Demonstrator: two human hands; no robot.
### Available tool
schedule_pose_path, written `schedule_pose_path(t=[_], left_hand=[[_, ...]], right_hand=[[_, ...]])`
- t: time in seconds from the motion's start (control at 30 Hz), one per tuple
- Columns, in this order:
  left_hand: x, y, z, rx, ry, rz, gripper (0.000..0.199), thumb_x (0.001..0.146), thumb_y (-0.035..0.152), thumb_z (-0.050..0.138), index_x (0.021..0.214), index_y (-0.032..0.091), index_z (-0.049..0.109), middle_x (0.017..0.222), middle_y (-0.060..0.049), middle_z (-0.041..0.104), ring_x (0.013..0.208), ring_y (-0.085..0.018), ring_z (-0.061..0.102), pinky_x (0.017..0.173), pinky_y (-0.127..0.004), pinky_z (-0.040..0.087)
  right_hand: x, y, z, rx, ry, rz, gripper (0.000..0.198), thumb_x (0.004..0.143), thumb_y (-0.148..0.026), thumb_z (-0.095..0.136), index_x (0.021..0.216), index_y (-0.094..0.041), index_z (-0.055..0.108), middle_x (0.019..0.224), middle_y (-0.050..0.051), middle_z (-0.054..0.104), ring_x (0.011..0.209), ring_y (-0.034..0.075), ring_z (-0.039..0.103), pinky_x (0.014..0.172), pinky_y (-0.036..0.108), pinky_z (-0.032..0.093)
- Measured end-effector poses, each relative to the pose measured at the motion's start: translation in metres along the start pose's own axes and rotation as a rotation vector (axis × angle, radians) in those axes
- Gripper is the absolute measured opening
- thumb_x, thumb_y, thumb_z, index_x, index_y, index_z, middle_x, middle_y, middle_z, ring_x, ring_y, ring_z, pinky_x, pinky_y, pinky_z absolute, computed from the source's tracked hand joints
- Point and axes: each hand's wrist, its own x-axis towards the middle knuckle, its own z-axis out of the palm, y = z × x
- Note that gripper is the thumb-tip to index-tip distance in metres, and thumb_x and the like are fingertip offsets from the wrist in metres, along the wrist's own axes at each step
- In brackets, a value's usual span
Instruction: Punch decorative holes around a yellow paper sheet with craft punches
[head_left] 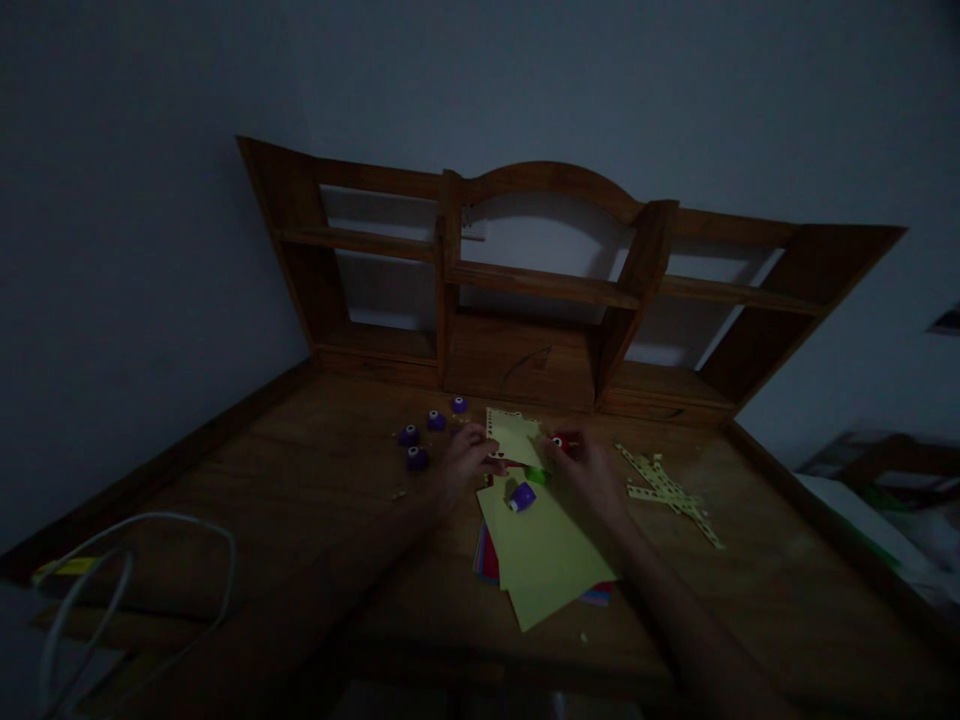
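Observation:
My left hand pinches the left side of a small yellow sheet of paper that has cut-out shapes along its left and top edges. At the sheet's right edge, my right hand is closed around a small red paper punch, which is partly hidden by the fingers. Just below the held sheet lies a bright green piece, too dim to make out. A purple paper punch rests tilted on a stack of yellow paper, between my two forearms.
Several purple punches, one of them a purple punch, stand left of my left hand. Punched yellow strips lie crossed on the right. A wooden shelf unit borders the desk's back. A white cable loops at the lower left.

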Motion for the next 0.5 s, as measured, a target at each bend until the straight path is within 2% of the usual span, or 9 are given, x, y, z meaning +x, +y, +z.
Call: schedule_pose_path(t=[0.13, 0.23, 0.33, 0.5], left_hand=[[-0.004, -0.003, -0.001, -0.021, -0.002, -0.092, 0.042, 0.069, 0.013, 0.068, 0.101, 0.019, 0.043, 0.077, 0.000, 0.063, 0.054, -0.015, 0.065, 0.057, -0.031, 0.055], [0.001, -0.007, -0.003, -0.024, -0.039, -0.114, 0.050, 0.068, 0.016, 0.072, 0.108, 0.019, 0.042, 0.078, -0.001, 0.065, 0.052, -0.015, 0.064, 0.053, -0.029, 0.053], [0.008, -0.011, -0.004, 0.001, -0.071, -0.055, 0.047, 0.067, 0.025, 0.075, 0.105, 0.016, 0.047, 0.075, -0.002, 0.065, 0.046, -0.012, 0.060, 0.044, -0.024, 0.048], [0.016, -0.014, -0.005, 0.108, -0.132, -0.025, 0.033, 0.067, 0.031, 0.073, 0.087, 0.010, 0.059, 0.056, 0.000, 0.059, 0.034, -0.009, 0.048, 0.035, -0.020, 0.037]], right_hand=[[-0.005, -0.006, -0.007, -0.251, -0.034, -0.112, 0.031, 0.082, -0.045, 0.054, 0.096, -0.019, 0.064, 0.091, 0.007, 0.066, 0.076, 0.020, 0.061, 0.066, 0.029, 0.044], [-0.006, -0.008, -0.009, -0.360, -0.045, -0.157, 0.028, 0.083, -0.041, 0.051, 0.094, -0.019, 0.065, 0.091, 0.007, 0.067, 0.077, 0.019, 0.062, 0.067, 0.029, 0.043], [-0.001, -0.007, -0.013, -0.395, -0.045, -0.128, 0.029, 0.085, -0.041, 0.049, 0.100, -0.021, 0.063, 0.086, 0.005, 0.068, 0.073, 0.019, 0.063, 0.064, 0.028, 0.043], [0.008, -0.003, -0.029, -0.444, -0.036, -0.065, 0.035, 0.082, -0.043, 0.052, 0.106, -0.019, 0.059, 0.084, 0.007, 0.069, 0.070, 0.021, 0.064, 0.062, 0.029, 0.043]])
